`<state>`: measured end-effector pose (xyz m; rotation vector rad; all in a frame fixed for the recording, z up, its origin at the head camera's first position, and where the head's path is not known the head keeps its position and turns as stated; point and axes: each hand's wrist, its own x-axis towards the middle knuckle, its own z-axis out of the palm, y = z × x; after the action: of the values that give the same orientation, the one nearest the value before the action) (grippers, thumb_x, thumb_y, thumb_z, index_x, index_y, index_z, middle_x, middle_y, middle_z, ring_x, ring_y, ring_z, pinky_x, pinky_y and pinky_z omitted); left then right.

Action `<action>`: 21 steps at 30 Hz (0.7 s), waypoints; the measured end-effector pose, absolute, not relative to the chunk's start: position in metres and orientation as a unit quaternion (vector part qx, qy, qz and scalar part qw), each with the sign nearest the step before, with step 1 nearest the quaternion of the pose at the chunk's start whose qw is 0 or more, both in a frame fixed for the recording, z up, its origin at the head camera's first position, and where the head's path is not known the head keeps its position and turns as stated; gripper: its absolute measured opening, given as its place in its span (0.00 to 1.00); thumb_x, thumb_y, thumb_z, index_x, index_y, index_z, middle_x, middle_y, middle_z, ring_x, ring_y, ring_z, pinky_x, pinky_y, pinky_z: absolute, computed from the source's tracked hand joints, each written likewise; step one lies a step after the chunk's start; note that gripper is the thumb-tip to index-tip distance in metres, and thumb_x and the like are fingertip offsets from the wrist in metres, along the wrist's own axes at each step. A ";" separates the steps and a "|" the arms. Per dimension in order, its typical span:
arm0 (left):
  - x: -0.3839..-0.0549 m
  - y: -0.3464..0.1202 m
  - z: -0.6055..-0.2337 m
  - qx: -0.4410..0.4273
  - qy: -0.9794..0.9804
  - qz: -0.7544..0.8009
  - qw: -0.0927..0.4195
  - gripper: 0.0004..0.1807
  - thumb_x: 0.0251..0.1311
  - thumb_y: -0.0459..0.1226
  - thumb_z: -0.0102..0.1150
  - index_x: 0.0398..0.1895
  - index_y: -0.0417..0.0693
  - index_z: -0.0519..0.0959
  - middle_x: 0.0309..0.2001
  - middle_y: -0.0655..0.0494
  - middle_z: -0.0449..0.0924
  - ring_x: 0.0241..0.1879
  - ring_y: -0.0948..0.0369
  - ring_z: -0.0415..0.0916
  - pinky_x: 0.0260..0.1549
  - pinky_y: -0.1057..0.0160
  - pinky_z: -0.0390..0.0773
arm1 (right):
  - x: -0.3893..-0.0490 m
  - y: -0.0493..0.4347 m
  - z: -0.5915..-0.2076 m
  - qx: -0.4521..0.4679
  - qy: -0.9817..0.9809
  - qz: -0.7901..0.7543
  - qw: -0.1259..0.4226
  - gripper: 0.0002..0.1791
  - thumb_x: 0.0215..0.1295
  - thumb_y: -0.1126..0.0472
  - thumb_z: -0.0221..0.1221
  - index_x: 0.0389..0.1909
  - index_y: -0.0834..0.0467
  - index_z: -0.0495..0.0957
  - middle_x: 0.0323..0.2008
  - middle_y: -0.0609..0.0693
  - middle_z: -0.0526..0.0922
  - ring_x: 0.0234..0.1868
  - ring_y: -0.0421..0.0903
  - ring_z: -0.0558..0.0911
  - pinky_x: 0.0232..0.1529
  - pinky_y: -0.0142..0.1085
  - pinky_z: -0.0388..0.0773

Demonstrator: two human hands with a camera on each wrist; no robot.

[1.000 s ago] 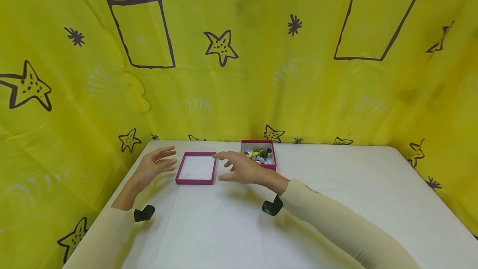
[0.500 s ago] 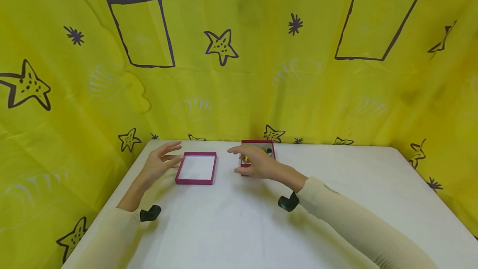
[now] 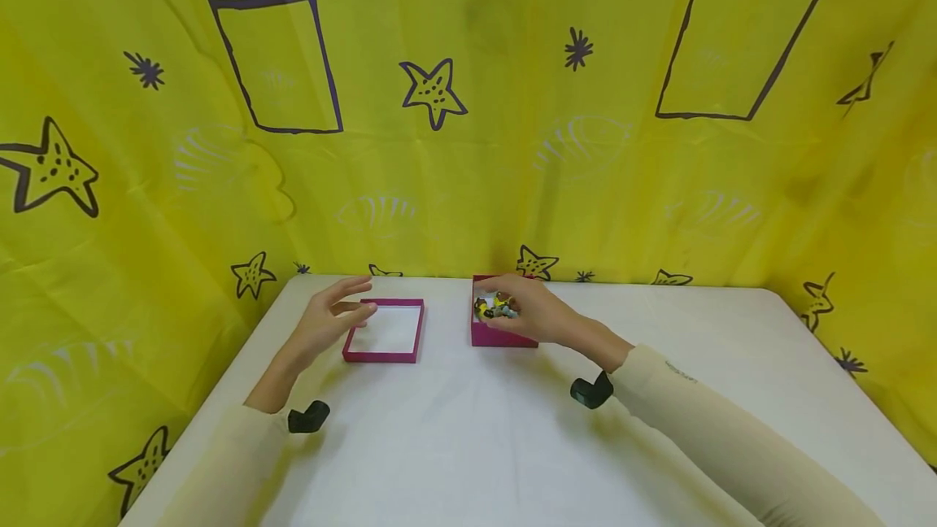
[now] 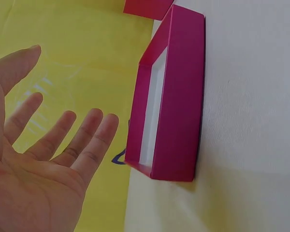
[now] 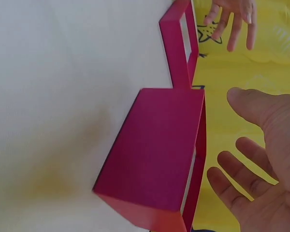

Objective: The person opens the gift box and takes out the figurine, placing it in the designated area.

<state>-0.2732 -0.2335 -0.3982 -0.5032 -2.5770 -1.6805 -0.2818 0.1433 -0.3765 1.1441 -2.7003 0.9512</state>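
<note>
Compared with half a second ago, I see the right hand [image 3: 538, 311] shifted rightward over the deep magenta box [image 3: 505, 337]; small figures [image 3: 501, 305] inside it now show between thumb and fingers. Left hand [image 3: 325, 320] also further right, fingertips now above the shallow magenta tray [image 3: 381, 357]. Tray and box unmoved on the white surface [image 3: 454, 446], box to the tray's right. Both hands wide, fingers spread, holding nothing, clear of the walls. Box and tray sit flat, open sides up, side walls running away from me; both near square, no clear long axis. Figures jumbled, too small to read their direction.
</note>
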 end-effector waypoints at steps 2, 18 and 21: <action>-0.274 -0.230 -0.399 -0.164 -0.825 -0.541 0.010 0.32 0.71 0.41 0.63 0.75 0.45 0.67 0.71 0.37 0.68 0.60 0.39 0.78 0.52 0.50 0.84 | -0.282 0.148 -0.377 0.368 -0.876 0.312 0.030 0.33 0.64 0.62 0.71 0.69 0.61 0.73 0.60 0.55 0.81 0.48 0.59 0.81 0.50 0.53 0.83; -0.286 -0.178 -0.397 -0.192 -0.807 -0.558 -0.015 0.31 0.70 0.39 0.64 0.74 0.47 0.69 0.71 0.36 0.68 0.59 0.41 0.80 0.51 0.46 0.84 | -0.289 0.170 -0.378 0.340 -0.886 0.315 0.022 0.33 0.64 0.63 0.71 0.69 0.60 0.72 0.61 0.58 0.79 0.56 0.60 0.82 0.50 0.55 0.84; -0.288 -0.169 -0.397 -0.188 -0.811 -0.554 -0.020 0.32 0.69 0.40 0.65 0.74 0.49 0.69 0.71 0.38 0.69 0.59 0.41 0.79 0.50 0.48 0.85 | -0.290 0.170 -0.378 0.341 -0.888 0.307 0.024 0.33 0.64 0.63 0.71 0.69 0.62 0.72 0.61 0.59 0.80 0.55 0.60 0.83 0.47 0.54 0.84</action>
<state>-0.2880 -0.1689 -0.3975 -0.5987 -2.5803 -1.7614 -0.2904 0.1699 -0.3779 1.0547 -2.7492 0.9494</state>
